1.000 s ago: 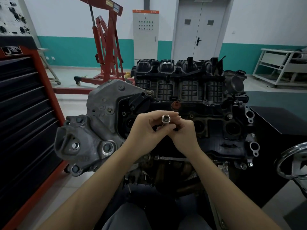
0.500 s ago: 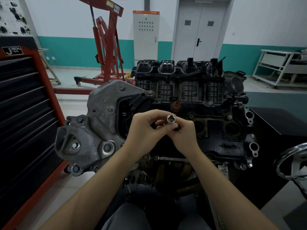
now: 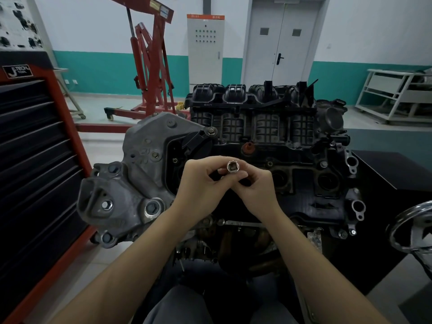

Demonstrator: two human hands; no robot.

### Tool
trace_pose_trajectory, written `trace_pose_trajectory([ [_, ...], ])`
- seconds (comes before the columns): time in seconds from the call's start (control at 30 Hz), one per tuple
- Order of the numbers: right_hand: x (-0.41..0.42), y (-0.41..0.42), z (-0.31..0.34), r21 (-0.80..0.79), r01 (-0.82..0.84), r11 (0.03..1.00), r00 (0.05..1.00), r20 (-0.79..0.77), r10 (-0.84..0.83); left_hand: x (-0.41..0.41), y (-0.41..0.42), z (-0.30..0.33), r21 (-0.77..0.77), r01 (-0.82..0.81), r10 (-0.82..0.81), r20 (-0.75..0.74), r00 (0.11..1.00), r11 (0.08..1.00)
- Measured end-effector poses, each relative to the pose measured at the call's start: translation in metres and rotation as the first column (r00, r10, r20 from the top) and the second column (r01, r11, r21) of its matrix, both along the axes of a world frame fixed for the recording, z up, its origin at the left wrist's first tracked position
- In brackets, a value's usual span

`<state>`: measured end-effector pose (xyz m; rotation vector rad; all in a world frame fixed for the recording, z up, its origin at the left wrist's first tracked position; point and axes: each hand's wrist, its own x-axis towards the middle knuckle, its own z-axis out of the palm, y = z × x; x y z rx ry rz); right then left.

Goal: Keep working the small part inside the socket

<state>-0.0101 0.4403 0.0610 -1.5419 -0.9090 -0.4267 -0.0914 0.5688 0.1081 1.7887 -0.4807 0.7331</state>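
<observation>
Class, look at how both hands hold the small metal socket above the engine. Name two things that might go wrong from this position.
1. The socket is only pinched at fingertips by the left hand and right hand; it may slip.
2. It sits directly above the engine, whose top has open round holes; a dropped socket might fall into one and be hard to get out.

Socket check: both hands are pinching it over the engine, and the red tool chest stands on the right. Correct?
Not quite. The head view shows the tool chest on the left. The rest holds: left hand and right hand both pinch the socket over the engine.
</observation>
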Motion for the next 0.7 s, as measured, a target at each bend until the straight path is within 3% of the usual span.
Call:
trace_pose_trajectory([
  [0.17,-0.002,-0.0007,0.0016,-0.033,-0.003,0.999,1.0,-0.02,0.002,-0.0033,0.0007,0.0024,-0.034,0.172,-0.174,-0.053,0.983,0.985],
  [0.4,0.0002,-0.0012,-0.0004,-0.005,-0.009,1.0,1.0,-0.013,0.009,0.0006,0.0003,-0.0002,-0.036,0.014,-0.015,-0.013,1.0,0.999],
  [0.6,-0.0014,0.0001,0.0005,-0.032,0.034,0.999,0.999,-0.01,-0.034,0.0004,0.002,0.0018,-0.001,0.184,-0.184,-0.057,0.981,0.983],
  [0.7,0.0004,0.001,-0.0009,-0.019,0.037,0.999,0.999,-0.027,-0.037,0.0025,0.001,0.0009,0.085,0.018,-0.019,0.009,1.0,0.996],
])
